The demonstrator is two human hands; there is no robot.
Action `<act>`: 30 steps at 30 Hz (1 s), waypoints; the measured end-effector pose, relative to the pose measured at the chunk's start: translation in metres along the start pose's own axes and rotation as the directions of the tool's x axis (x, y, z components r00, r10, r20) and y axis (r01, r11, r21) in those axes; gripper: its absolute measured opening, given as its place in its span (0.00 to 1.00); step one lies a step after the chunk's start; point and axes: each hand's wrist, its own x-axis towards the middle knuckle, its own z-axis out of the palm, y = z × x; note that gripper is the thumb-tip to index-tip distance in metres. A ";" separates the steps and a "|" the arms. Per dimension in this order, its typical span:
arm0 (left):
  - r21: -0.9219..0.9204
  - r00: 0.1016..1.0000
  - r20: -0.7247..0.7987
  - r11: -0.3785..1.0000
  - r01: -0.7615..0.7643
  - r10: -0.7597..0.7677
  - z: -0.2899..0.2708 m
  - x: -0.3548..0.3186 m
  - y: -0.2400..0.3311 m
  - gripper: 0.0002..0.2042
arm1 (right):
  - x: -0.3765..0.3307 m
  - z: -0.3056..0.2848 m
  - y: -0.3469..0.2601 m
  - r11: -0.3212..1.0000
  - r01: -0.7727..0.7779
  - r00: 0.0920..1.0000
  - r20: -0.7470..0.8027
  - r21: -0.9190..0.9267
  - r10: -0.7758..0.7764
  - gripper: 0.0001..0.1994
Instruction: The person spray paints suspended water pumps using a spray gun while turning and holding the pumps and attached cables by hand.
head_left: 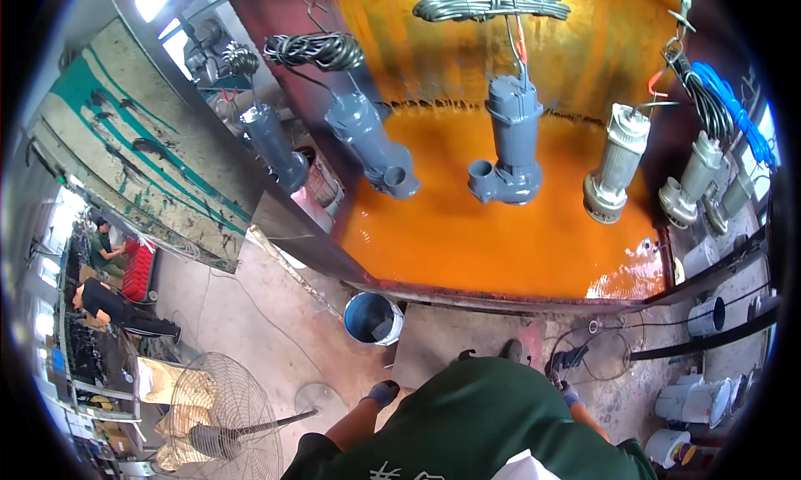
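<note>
My left hand (384, 392), in a dark glove, hangs low beside my body, apart from the pumps; its fingers are too small to read. On the other side, my gloved right hand (569, 393) is partly covered by my green shirt. It seems closed around a small dark item that I cannot make out, beside a thin looping hose (586, 375). Ahead hang several pumps: a glossy grey one (513, 138) in the middle, another grey pump (367, 142) left of it, and a pale metallic one (616, 163) to the right. Each is suspended with its coiled cable.
Orange liquid (484, 246) covers the booth's bottom behind a low front edge (501, 298). A blue-lined bucket (373, 318) stands before it, with a long stick (292, 271) nearby. A wire-cage fan (225, 417) is at left; two people work farther back. White buckets (694, 401) stand at right.
</note>
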 end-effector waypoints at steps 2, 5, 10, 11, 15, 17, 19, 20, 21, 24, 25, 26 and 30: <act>0.064 0.999 -0.008 0.997 -0.031 0.032 0.001 -0.001 0.003 0.19 | -0.001 0.000 0.003 0.999 -0.025 1.000 -0.005 0.028 0.025 0.24; 0.050 0.998 -0.023 0.997 -0.056 0.057 0.002 0.000 0.000 0.19 | -0.003 0.000 0.009 1.000 -0.017 1.000 -0.009 0.023 0.017 0.22; 0.099 0.999 0.051 0.995 -0.001 -0.004 -0.005 -0.001 0.006 0.19 | 0.007 0.013 0.032 0.999 -0.037 0.999 -0.032 -0.035 0.036 0.22; 0.097 0.999 0.046 0.995 -0.003 -0.002 -0.008 -0.003 0.013 0.19 | 0.010 0.013 0.031 0.999 -0.044 0.999 -0.033 -0.027 0.043 0.23; 0.137 0.997 0.050 0.989 0.053 -0.061 -0.014 -0.007 0.018 0.20 | 0.005 0.006 0.016 0.994 -0.014 0.998 0.057 -0.108 0.020 0.25; 0.152 0.998 0.047 0.988 0.023 -0.030 -0.013 -0.004 0.017 0.20 | 0.005 0.006 0.007 0.997 -0.005 0.997 0.081 -0.083 0.012 0.30; 0.161 0.999 0.024 0.987 -0.028 0.024 -0.014 0.000 0.018 0.19 | -0.010 -0.005 -0.023 0.996 0.042 0.990 0.134 -0.074 -0.032 0.33; 0.158 0.999 0.025 0.987 -0.028 0.024 -0.014 0.000 0.019 0.19 | -0.012 -0.007 -0.027 0.996 0.057 0.988 0.150 -0.072 -0.046 0.34; 0.154 0.999 0.025 0.988 -0.025 0.022 -0.014 0.001 0.020 0.20 | 0.007 -0.001 -0.013 0.992 0.095 0.988 0.129 -0.088 -0.083 0.35; 0.151 1.000 0.026 0.988 -0.015 0.011 -0.013 0.000 0.023 0.21 | 0.023 0.006 -0.019 0.989 0.103 0.993 0.073 -0.104 -0.095 0.35; 0.151 1.000 0.026 0.988 -0.007 0.003 -0.013 0.001 0.024 0.21 | 0.024 0.005 -0.027 0.992 0.072 0.997 0.038 -0.103 -0.069 0.34; 0.158 0.999 0.033 0.987 -0.017 0.012 -0.012 0.001 0.023 0.21 | 0.026 0.003 -0.031 0.993 0.063 0.998 0.030 -0.096 -0.060 0.34; 0.116 0.997 0.050 0.991 -0.069 0.063 -0.005 -0.002 0.003 0.22 | 0.015 -0.013 -0.050 0.985 0.156 0.984 0.097 -0.072 -0.149 0.26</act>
